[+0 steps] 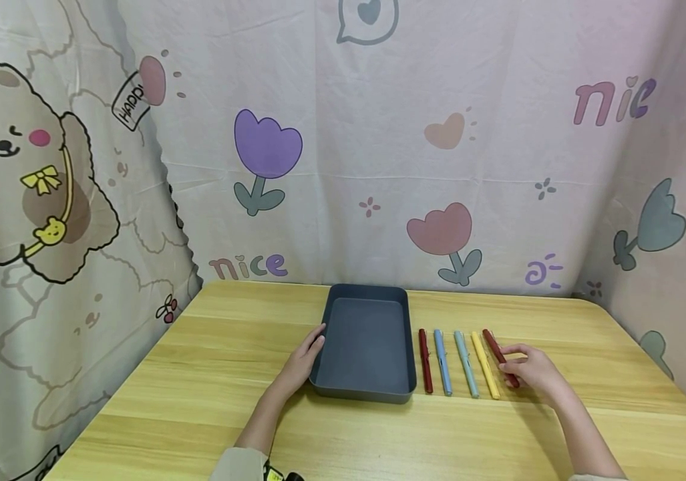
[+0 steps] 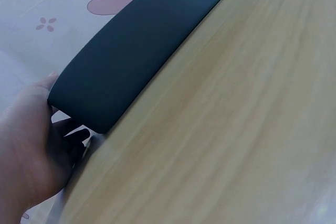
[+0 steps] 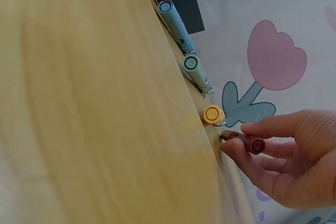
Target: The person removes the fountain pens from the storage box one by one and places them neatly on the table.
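Note:
My left hand [image 1: 302, 364] grips the left wall of a dark grey rectangular tray [image 1: 321, 384], which sits on the table with nothing inside. The left wrist view shows that hand [image 2: 31, 145] at one end of the tray's outer wall [image 2: 136, 45]. On the right, my right hand [image 1: 532, 369] pinches a dark red pen [image 1: 495, 349] between thumb and fingers. The right wrist view shows this dark red pen [image 3: 252, 142] end-on, beside a yellow pen [image 3: 212, 114]. Whether it touches the table is unclear.
Left of the held pen lie a yellow pen [image 1: 485, 365], a pale green pen [image 1: 465, 364], a blue pen [image 1: 442, 362] and another dark red pen [image 1: 425, 361], in a row beside the tray. Behind the wooden table [image 1: 198, 374] hangs a patterned cloth [image 1: 355, 147].

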Available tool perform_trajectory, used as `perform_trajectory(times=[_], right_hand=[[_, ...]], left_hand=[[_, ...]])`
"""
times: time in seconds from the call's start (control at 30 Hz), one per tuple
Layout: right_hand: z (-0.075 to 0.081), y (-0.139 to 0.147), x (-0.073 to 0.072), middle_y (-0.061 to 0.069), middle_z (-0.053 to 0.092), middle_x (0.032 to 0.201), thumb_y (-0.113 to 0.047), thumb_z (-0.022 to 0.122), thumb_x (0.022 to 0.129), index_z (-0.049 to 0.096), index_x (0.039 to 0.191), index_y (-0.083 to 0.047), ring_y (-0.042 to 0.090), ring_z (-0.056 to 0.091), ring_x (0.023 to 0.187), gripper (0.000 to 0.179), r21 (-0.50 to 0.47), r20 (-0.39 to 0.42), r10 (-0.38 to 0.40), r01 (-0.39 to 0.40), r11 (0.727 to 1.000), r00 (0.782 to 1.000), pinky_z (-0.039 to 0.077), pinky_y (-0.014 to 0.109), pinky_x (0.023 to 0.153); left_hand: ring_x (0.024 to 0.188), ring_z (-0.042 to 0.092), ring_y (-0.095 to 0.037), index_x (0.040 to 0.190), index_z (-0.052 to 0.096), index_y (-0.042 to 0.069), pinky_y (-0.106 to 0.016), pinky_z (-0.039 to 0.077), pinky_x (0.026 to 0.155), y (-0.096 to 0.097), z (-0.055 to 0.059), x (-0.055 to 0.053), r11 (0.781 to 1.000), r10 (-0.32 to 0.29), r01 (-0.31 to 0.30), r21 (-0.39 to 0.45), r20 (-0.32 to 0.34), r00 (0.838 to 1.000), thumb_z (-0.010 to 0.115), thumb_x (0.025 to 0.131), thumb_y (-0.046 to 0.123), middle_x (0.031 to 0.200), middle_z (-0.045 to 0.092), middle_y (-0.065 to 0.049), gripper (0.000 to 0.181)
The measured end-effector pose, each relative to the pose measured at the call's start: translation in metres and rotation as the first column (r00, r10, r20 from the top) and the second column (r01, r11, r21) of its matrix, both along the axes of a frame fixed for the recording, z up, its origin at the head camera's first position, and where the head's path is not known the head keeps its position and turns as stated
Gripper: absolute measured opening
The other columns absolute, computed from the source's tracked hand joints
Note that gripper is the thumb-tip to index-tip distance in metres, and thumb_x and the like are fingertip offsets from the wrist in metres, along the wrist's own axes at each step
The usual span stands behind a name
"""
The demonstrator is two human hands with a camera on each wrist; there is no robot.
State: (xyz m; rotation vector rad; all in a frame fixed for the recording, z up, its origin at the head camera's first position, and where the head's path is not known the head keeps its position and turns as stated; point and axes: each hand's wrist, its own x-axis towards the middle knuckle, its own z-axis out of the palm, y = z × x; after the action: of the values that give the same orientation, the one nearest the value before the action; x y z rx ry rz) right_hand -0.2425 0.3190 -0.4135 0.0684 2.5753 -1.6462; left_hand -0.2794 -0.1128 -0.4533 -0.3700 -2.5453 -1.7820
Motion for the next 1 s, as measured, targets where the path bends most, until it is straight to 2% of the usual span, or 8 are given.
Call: perform_trajectory(times=[0.23, 0.4, 0.67, 0.87, 1.0], right_hand=[[0.0, -0.001, 0.001, 0.017, 0.06, 0.085, 0.005, 0.055, 0.085, 0.039, 0.117, 0.021, 0.022, 0.06, 0.068, 0.039, 0.033, -0.011, -0.024, 0.024, 0.999, 1.0, 0.052, 0.034, 0.059], [0.0, -0.001, 0.002, 0.014, 0.062, 0.082, 0.0, 0.057, 0.085, 0.045, 0.114, 0.019, 0.02, 0.06, 0.065, 0.037, 0.126, -0.014, -0.051, 0.053, 0.991, 0.999, 0.051, 0.033, 0.057], [0.001, 0.002, 0.002, 0.013, 0.06, 0.084, -0.007, 0.061, 0.084, 0.057, 0.105, 0.015, 0.018, 0.055, 0.067, 0.03, 0.267, -0.022, -0.067, 0.07, 0.961, 0.998, 0.048, 0.032, 0.056], [0.001, 0.002, 0.001, 0.01, 0.058, 0.08, -0.006, 0.061, 0.084, 0.058, 0.103, 0.014, 0.018, 0.053, 0.066, 0.028, 0.263, -0.01, -0.069, 0.07, 0.962, 0.998, 0.049, 0.032, 0.055], [0.001, 0.001, 0.002, 0.01, 0.059, 0.079, -0.005, 0.06, 0.083, 0.058, 0.102, 0.014, 0.018, 0.054, 0.066, 0.027, 0.246, 0.0, -0.077, 0.075, 0.966, 0.997, 0.05, 0.032, 0.055]], left_hand=[[0.131, 0.022, -0.038, 0.144, 0.032, 0.009, -0.055, 0.02, 0.102, 0.0, -0.001, -0.001, 1.0, -0.004, 0.004, 0.003, -0.004, 1.0, 0.036, 0.1, 0.035, 0.145, 0.027, -0.019, 0.051], [0.131, 0.023, -0.037, 0.143, 0.033, 0.009, -0.054, 0.02, 0.102, 0.0, 0.0, 0.0, 1.0, -0.004, 0.004, 0.008, -0.001, 1.0, 0.037, 0.1, 0.035, 0.145, 0.027, -0.019, 0.051], [0.131, 0.023, -0.037, 0.144, 0.032, 0.008, -0.054, 0.02, 0.102, 0.0, 0.0, -0.001, 1.0, -0.007, 0.007, 0.006, -0.001, 1.0, 0.036, 0.1, 0.036, 0.145, 0.027, -0.019, 0.052], [0.131, 0.022, -0.038, 0.144, 0.031, 0.007, -0.054, 0.02, 0.102, 0.0, 0.001, -0.001, 1.0, -0.01, 0.01, 0.002, 0.006, 1.0, 0.036, 0.1, 0.034, 0.146, 0.026, -0.019, 0.051], [0.131, 0.021, -0.039, 0.143, 0.031, 0.003, -0.055, 0.019, 0.102, 0.001, 0.011, 0.006, 0.999, -0.02, 0.019, 0.027, 0.016, 1.0, 0.037, 0.101, 0.027, 0.145, 0.025, -0.022, 0.049]])
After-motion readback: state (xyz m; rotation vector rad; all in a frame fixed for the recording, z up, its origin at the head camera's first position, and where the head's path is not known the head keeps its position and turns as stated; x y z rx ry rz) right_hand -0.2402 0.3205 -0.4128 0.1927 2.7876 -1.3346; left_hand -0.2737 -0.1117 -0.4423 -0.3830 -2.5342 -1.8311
